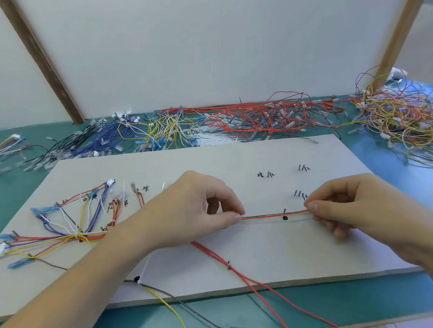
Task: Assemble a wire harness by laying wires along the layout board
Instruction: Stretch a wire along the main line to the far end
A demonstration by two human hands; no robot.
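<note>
Nearest, loose red wires (245, 278) trail off the near edge of the pale grey layout board (235, 157). Mid-board, the left hand (200, 206) and right hand (343, 203) each pinch the thin red-and-blue wire bundle (266, 215), stretched taut beside a small dark peg (284, 211). Too hard a pull could slip it off that peg, while the tangled spare wires (258, 119) wait beyond the far edge.

workshop bench | loose wire piles (245, 120) | pegged layout board (244, 265) | green mat (376, 304)
</note>
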